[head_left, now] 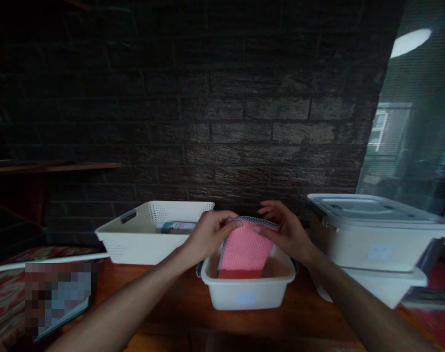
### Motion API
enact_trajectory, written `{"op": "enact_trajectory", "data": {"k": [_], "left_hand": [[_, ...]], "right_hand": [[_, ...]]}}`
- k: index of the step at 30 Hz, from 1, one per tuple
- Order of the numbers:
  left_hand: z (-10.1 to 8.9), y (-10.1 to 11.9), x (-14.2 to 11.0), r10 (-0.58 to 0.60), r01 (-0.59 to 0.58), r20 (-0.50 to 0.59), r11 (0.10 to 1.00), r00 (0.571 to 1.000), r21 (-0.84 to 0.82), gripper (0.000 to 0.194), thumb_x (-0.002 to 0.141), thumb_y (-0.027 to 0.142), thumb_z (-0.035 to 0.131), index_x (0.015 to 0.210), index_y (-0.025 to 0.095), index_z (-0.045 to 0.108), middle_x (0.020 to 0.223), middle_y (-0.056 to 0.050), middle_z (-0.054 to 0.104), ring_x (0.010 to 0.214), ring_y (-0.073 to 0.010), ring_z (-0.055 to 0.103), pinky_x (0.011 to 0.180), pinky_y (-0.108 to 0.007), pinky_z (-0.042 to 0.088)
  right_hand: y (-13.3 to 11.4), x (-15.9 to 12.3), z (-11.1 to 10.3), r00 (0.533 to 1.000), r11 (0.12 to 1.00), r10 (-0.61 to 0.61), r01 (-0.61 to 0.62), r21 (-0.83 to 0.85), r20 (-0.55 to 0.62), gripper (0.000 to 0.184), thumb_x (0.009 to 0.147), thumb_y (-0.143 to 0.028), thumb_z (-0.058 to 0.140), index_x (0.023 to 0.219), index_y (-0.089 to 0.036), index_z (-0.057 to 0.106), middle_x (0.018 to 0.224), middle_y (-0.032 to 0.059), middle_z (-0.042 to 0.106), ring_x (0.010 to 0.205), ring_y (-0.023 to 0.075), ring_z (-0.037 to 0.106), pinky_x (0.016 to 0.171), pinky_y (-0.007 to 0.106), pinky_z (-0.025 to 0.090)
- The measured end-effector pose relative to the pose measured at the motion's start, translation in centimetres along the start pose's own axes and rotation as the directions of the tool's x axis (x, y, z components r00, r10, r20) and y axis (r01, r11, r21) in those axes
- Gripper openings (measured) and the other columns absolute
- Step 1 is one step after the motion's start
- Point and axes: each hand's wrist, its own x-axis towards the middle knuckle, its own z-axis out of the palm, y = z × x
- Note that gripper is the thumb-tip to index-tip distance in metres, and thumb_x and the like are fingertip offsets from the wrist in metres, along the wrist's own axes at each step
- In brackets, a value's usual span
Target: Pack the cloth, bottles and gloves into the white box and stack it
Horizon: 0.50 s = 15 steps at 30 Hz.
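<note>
Cloth (pixel 246 247): pink, textured, dark patterned trim along top and left edges; upright between both hands, lower end inside small bin, lower strip a darker red.
Left hand (pixel 211 230): gripping cloth at upper left corner, thumb on front face, fingers curled behind trim.
Right hand (pixel 286 230): at upper right corner, thumb flat on front face, upper fingers raised and spread above trim; can't tell if the hidden fingers close on the back.
Small bin (pixel 248 293): white, open top, pale label on front, dark handles at the sides; on table directly below both hands.
Table (pixel 171 293): reddish-brown wood.
Basket (pixel 149 249): white, perforated, handle slot in left wall; left of small bin, behind left forearm.
Bottle (pixel 176 228): white with teal print, lying in basket, partly hidden.
Stacked boxes: upper box (pixel 378 249) with translucent lid (pixel 376 210), sitting on lower box (pixel 387 283); both right of small bin, lower one partly behind right forearm.
Wall (pixel 244 122): dark brick behind everything; window (pixel 398 122) at right.
Far left: shelf (pixel 54 167) up by wall; pixelated object (pixel 61 298) below, can't identify.
</note>
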Motion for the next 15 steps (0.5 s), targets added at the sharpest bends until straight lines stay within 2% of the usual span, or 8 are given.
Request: {"op": "enact_trajectory", "data": {"k": [1, 3, 6, 11, 15], "left_hand": [[0.1, 0.0, 0.0, -0.003, 0.003, 0.005, 1.000, 1.000, 0.012, 0.028, 0.096, 0.043, 0.070, 0.090, 0.017, 0.079, 0.085, -0.003, 0.074, 0.077, -0.0178, 0.062, 0.067, -0.026, 0.045], [0.3, -0.1, -0.1, -0.011, 0.010, 0.021, 0.999, 1.000, 0.043, 0.029, 0.096, 0.044, 0.069, 0.093, 0.018, 0.080, 0.085, -0.003, 0.074, 0.077, -0.0186, 0.063, 0.066, -0.026, 0.045], [0.3, -0.2, 0.0, -0.033, 0.031, 0.028, 0.996, 0.999, 0.090, 0.029, 0.094, 0.045, 0.072, 0.094, 0.017, 0.081, 0.084, -0.004, 0.075, 0.078, -0.0196, 0.064, 0.067, -0.027, 0.046], [0.0, -0.5, 0.2, -0.074, 0.070, 0.026, 0.986, 0.997, 0.152, 0.033, 0.087, 0.048, 0.078, 0.080, 0.015, 0.077, 0.073, -0.001, 0.068, 0.069, -0.0159, 0.057, 0.061, -0.025, 0.039], [0.1, -0.5, 0.4, -0.074, 0.070, 0.010, 0.970, 0.997, 0.232, 0.049, 0.082, 0.053, 0.082, 0.062, 0.016, 0.057, 0.061, 0.005, 0.045, 0.060, -0.0108, 0.040, 0.053, -0.024, 0.024]], "right_hand": [[-0.4, 0.1, -0.1, 0.997, 0.994, -0.076, 0.075, -0.083, -0.003, 0.058, 0.080, -0.039, 0.088, 0.131, -0.024, 0.064, 0.118, 0.0072, 0.071, 0.100, 0.0214, 0.067, 0.086, 0.034, 0.054], [-1.2, 0.2, -0.2, 0.984, 0.965, -0.165, 0.175, -0.196, 0.067, 0.043, 0.087, -0.039, 0.083, 0.125, -0.023, 0.069, 0.114, 0.0068, 0.074, 0.098, 0.0208, 0.070, 0.085, 0.033, 0.055], [-1.6, 0.4, 0.0, 0.974, 0.955, -0.133, 0.175, -0.241, 0.183, 0.018, 0.097, -0.034, 0.071, 0.109, -0.022, 0.077, 0.100, 0.0037, 0.080, 0.090, 0.0189, 0.074, 0.080, 0.029, 0.054], [-1.2, 0.6, 0.1, 0.966, 0.927, -0.091, 0.171, -0.334, 0.242, 0.023, 0.103, -0.030, 0.060, 0.100, -0.021, 0.080, 0.089, 0.0017, 0.081, 0.077, 0.0163, 0.072, 0.070, 0.026, 0.048], [-1.3, 0.8, 0.1, 0.944, 0.901, -0.082, 0.207, -0.382, 0.320, 0.025, 0.105, -0.028, 0.055, 0.100, -0.020, 0.079, 0.087, 0.0026, 0.079, 0.076, 0.0163, 0.070, 0.070, 0.026, 0.045]]}}
